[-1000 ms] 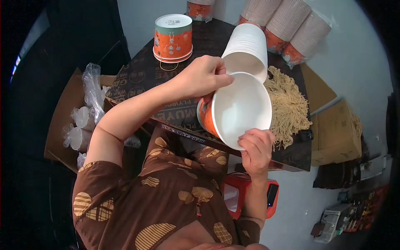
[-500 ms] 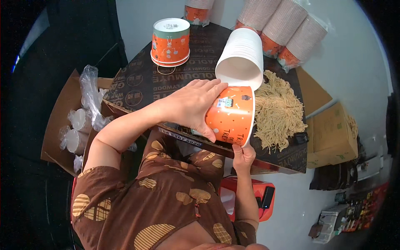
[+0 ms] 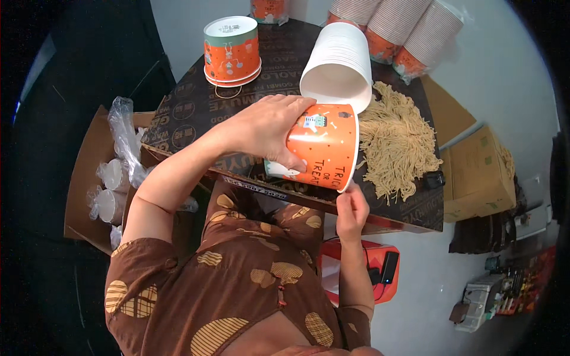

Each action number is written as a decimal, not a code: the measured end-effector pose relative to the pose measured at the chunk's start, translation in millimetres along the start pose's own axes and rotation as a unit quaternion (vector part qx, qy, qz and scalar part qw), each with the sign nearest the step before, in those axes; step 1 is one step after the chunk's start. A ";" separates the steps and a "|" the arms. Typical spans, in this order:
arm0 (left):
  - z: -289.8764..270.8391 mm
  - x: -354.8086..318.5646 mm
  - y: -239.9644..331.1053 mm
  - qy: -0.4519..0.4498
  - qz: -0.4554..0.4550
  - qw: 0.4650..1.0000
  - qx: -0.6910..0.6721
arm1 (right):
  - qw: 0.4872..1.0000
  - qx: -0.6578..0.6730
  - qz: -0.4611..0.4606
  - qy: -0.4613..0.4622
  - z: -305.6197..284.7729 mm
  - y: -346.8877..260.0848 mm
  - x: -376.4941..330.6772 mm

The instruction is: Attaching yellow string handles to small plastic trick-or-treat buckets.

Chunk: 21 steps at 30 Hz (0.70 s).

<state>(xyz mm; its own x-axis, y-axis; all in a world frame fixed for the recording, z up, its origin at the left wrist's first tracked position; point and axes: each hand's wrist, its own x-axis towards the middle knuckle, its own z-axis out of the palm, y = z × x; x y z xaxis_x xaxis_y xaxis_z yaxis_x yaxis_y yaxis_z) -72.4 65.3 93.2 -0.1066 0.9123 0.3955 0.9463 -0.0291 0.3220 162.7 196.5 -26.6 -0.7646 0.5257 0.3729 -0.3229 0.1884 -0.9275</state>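
An orange paper bucket (image 3: 323, 142) with cartoon figures and dark lettering lies on its side at the table's near edge. Its white-rimmed mouth faces right. My left hand (image 3: 267, 127) is wrapped over its side, thumb toward me and fingers on the far side. At the near end of the rim, my right hand (image 3: 351, 213) has its fingers pinched together; what they hold is too small to make out. Just beyond lies a nested stack of white paper buckets (image 3: 341, 68), open end toward me. To its right is a heap of beige cords (image 3: 401, 139).
Upside-down orange buckets (image 3: 231, 53) with a cord loop stand on the dark table (image 3: 190, 118) at far left. Wrapped bucket stacks (image 3: 398, 26) line the back right. Open cartons (image 3: 89, 172) flank the table. A small black object (image 3: 434, 179) sits by the cords.
The bucket has rolled slightly, so more of its lettering shows. My right hand has moved a little outward from the rim, its fingers now pinched. The whole view has shifted somewhat.
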 end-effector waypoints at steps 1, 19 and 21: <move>0.0 1.8 -1.4 -0.003 0.002 1.000 -0.002 | 1.000 0.009 -0.009 0.017 -0.7 0.6 0.6; 0.4 -14.1 26.1 -0.017 0.018 0.999 0.035 | 0.995 0.077 -0.058 0.038 -1.2 0.4 -1.6; 6.5 -20.0 28.7 0.035 0.044 0.995 0.082 | 0.994 0.083 -0.058 0.047 5.4 -8.0 -0.1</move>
<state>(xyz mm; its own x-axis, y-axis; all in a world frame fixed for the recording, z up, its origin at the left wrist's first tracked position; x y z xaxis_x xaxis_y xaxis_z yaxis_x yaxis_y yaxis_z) -41.1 49.0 88.9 -0.0375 0.8785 0.4763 0.9894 -0.0341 0.1408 162.4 190.5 -19.1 -0.6636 0.5850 0.4663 -0.5002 0.1165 -0.8580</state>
